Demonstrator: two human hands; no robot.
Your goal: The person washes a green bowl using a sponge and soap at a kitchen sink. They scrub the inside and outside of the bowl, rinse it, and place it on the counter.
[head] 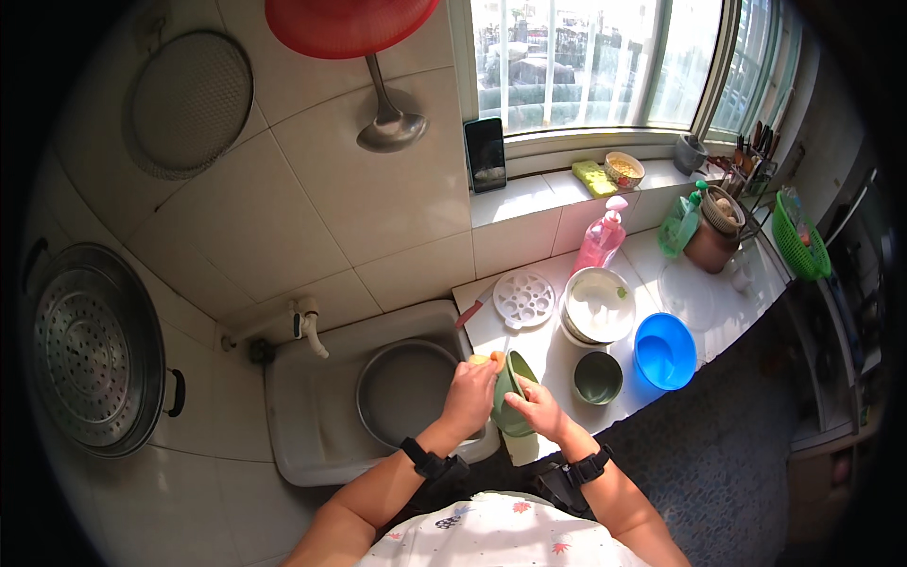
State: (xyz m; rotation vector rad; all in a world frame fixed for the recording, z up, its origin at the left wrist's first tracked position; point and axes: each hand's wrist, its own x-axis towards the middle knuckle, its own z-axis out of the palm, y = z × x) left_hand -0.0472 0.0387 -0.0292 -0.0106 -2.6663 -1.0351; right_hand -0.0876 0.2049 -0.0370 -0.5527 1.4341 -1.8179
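My right hand (540, 409) grips the rim of a green bowl (509, 404), which is tilted on its side over the counter's left end. My left hand (471, 397) is closed around a yellow and orange sponge (489, 359) at the bowl's outer left side. Left of the bowl, a round metal basin (407, 390) sits in the white sink (312, 425). A small dark green bowl (597, 378) stands right of my right hand, with a blue plastic bowl (665, 352) beyond it. Stacked white bowls (601, 306) are behind them.
On the counter are a red-handled knife (469, 315), a white plastic disc with holes (524, 299), a pink pump bottle (600, 237) and a green pump bottle (682, 221). A faucet (312, 333) juts over the sink. A ladle (392, 127) hangs on the wall.
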